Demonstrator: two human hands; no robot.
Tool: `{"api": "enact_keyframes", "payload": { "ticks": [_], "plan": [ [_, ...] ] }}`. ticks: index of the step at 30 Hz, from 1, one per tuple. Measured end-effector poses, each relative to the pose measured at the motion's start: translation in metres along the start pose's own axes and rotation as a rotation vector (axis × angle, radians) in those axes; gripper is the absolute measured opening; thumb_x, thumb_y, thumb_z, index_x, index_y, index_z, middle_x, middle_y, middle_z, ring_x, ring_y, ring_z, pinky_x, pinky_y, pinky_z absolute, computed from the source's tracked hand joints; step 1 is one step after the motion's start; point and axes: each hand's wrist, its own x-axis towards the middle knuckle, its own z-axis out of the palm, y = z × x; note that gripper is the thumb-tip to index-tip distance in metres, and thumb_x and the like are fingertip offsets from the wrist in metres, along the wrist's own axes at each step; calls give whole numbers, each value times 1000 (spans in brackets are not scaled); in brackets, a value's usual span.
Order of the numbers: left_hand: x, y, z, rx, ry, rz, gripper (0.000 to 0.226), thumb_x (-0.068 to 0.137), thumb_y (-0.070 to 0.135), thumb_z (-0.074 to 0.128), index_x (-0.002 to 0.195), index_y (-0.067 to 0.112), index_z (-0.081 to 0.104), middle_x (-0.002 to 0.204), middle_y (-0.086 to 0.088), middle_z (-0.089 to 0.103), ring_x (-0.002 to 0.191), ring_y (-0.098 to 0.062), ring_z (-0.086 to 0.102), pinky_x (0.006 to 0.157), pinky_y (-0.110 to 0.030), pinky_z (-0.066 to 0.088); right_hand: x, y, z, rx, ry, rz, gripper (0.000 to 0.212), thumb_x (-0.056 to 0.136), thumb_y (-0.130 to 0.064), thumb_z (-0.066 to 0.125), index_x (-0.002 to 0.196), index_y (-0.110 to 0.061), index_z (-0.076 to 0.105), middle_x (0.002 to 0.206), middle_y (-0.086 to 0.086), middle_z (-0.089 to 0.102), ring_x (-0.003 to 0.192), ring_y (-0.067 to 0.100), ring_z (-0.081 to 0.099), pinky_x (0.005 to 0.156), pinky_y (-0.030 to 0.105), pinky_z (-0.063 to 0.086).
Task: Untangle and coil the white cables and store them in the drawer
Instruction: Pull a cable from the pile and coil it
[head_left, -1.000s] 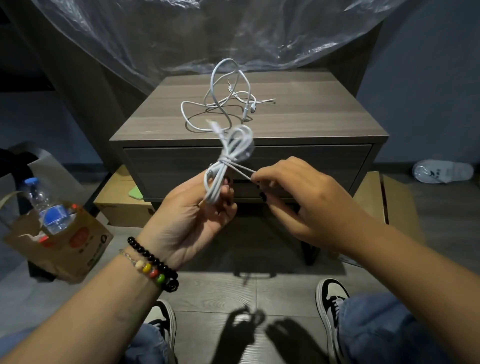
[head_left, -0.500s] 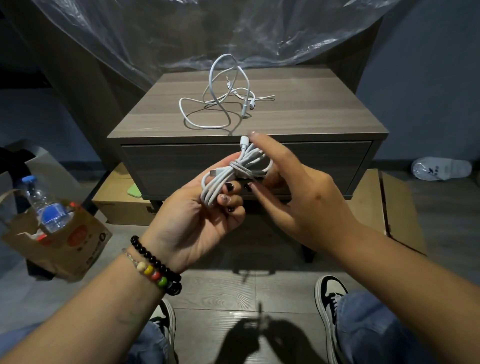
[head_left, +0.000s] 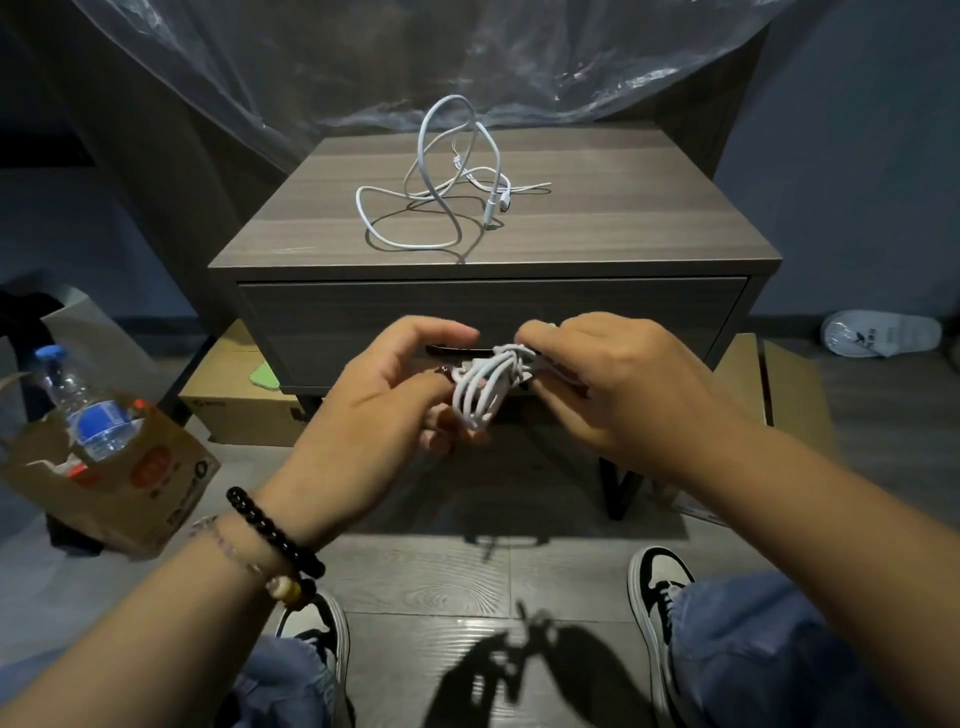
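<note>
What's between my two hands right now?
In the head view, the coiled white cable sits between the left hand and right hand, both gripping it in front of the closed drawer.

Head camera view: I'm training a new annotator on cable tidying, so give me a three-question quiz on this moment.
1. True or false: the grey wooden nightstand's drawer is closed.
2. Where is the loose, tangled white cable? A) on the nightstand top B) in the brown paper bag C) on the floor
3. What do the left hand and right hand hold between them?

Key: 1 true. 2 A. 3 the coiled white cable bundle, with its end wound around the middle.
</note>
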Motion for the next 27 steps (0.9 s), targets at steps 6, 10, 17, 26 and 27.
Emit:
{"api": "enact_keyframes", "payload": {
  "ticks": [6,10,17,26,27],
  "plan": [
    [-4,-12,-10,609,-97,544,45,79,23,62,124,18,58,120,3,57,107,-13,60,87,-28,53,-3,8,5,86,-151,117,14,85,-22,64,96,-14,65,75,0,61,67,20,57,60,32,47],
    [1,-20,-13,876,-96,654,39,84,29,62,119,12,63,111,1,63,102,-7,59,88,-23,49,-2,5,6,124,-197,139,15,85,-24,64,98,-17,67,80,-1,64,73,18,59,66,35,50],
    [8,-28,-9,916,16,580,38,82,42,57,104,13,69,90,4,69,79,-5,62,73,-21,48,-1,-10,7,196,-2,138,30,82,-16,67,112,-14,62,93,-3,63,83,20,61,71,39,54],
    [22,-25,5,212,409,89,12,78,16,77,87,11,72,78,-4,74,72,-13,72,71,-32,60,-1,-16,15,330,229,256,24,81,-16,71,104,-18,62,86,-3,71,81,20,68,66,41,56],
    [21,-22,8,75,413,23,9,79,11,75,86,7,71,79,-9,74,72,-17,73,68,-31,60,-1,-17,16,293,257,239,22,82,-17,70,103,-16,63,85,-1,71,81,21,68,64,41,55]
  ]
}}
